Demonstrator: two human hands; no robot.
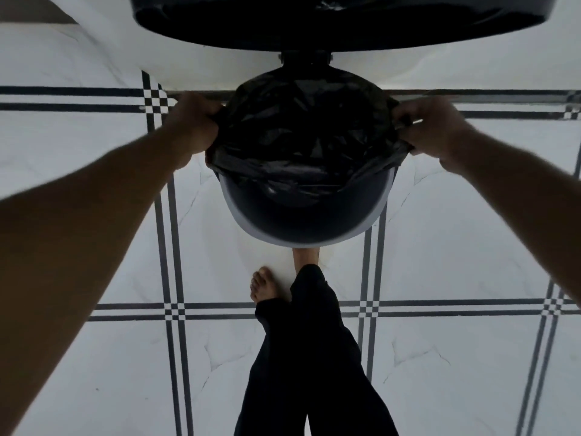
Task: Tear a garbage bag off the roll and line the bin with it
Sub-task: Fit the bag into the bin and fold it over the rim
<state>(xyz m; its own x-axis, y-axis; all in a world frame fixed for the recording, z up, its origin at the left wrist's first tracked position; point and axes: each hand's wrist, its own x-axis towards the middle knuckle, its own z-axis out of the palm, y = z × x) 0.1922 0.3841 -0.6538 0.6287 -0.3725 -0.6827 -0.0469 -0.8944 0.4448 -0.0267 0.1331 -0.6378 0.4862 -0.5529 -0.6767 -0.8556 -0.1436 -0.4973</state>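
Observation:
A round pedal bin with a pale rim stands on the floor in front of me, its dark lid raised at the top of the view. A crumpled black garbage bag fills the bin's mouth and is folded over the far and side parts of the rim; the near rim is bare. My left hand grips the bag's edge on the bin's left side. My right hand grips the bag's edge on the right side. No bag roll is in view.
The floor is white tile with dark grid lines. My bare left foot stands just before the bin. The right foot reaches under the bin's front edge, below dark trousers.

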